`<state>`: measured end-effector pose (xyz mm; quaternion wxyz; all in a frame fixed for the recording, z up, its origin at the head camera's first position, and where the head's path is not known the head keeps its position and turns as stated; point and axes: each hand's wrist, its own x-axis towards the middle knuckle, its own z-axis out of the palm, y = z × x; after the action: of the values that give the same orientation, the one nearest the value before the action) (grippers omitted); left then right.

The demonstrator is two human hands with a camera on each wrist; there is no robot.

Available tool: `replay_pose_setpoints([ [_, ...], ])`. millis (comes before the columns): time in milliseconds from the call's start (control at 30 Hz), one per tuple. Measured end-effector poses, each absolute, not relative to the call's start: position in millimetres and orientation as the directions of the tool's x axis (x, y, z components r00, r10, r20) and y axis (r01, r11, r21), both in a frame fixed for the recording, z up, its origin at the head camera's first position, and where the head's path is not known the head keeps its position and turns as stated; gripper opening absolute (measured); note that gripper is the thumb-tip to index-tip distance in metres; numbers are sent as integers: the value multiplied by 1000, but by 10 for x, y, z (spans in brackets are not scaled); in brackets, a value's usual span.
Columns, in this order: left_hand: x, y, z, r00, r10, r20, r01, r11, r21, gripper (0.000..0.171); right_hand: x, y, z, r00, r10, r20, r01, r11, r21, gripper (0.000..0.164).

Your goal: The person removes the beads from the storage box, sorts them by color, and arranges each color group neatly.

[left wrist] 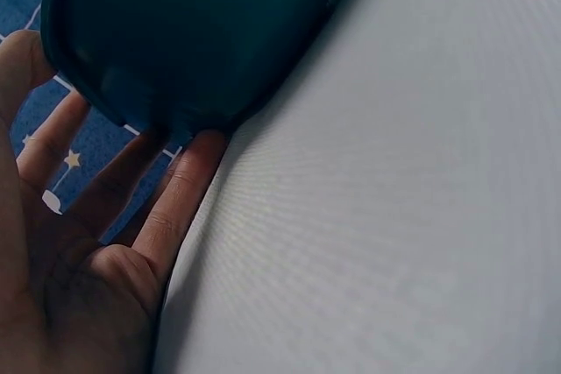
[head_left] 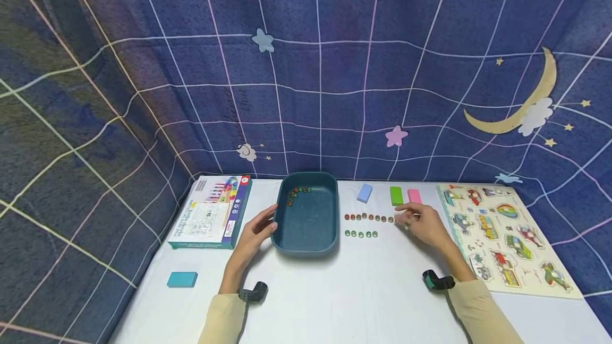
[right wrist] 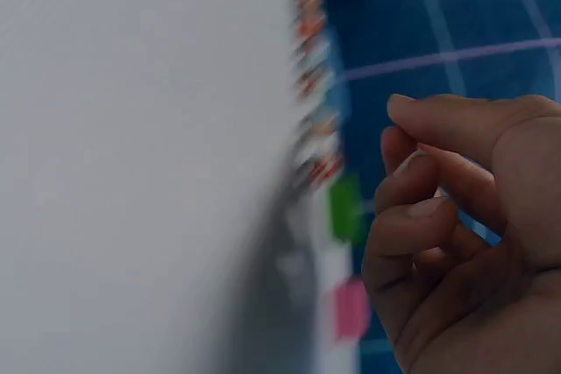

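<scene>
A dark teal plastic bin [head_left: 308, 243] stands upright on the white table, with several small red and green pieces [head_left: 292, 195] in its far left corner. My left hand [head_left: 255, 235] rests against the bin's left side, its extended fingers [left wrist: 166, 216] touching the outer wall and rim. On the table right of the bin lies a row of small round, mostly red pieces [head_left: 364, 216]. A shorter row of green ones [head_left: 360, 234] runs nearer to me. My right hand [head_left: 423, 224] hovers at the right end of the red row, fingers loosely bent, with nothing visible between thumb and index finger.
Behind the rows lie blue [head_left: 365, 193], green [head_left: 396, 196] and pink [head_left: 414, 196] blocks. A picture puzzle board [head_left: 507, 238] lies at the right. At the left are a flat craft box [head_left: 210, 211] and a teal block [head_left: 182, 279]. A patterned curtain [head_left: 334, 94] hangs behind the table.
</scene>
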<state>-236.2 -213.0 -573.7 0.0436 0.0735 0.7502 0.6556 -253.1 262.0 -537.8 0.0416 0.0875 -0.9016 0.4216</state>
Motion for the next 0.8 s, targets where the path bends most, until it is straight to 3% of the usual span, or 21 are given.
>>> replay_pose_setpoints([
  [300, -2360, -2108, -5733, -986, 160, 37, 60, 142, 988, 55, -2855, 1626, -4733, -971, -195, 135, -208, 422, -883, 26],
  [500, -2356, -2099, -5738, -985, 171, 35, 58, 133, 989, 55, -3139, 773, -4698, -957, -272, 98, -172, 265, -949, 28],
  [600, -2356, -2099, -5742, -983, 179, 29, 52, 128, 990, 56, -3269, 467, -4789, -944, -325, 57, -156, 286, -945, 27],
  [800, -2367, -2118, -5734, -983, 181, 42, 66, 128, 990, 55, -3419, 151, -5032, -899, -433, -66, -175, 493, -852, 21],
])
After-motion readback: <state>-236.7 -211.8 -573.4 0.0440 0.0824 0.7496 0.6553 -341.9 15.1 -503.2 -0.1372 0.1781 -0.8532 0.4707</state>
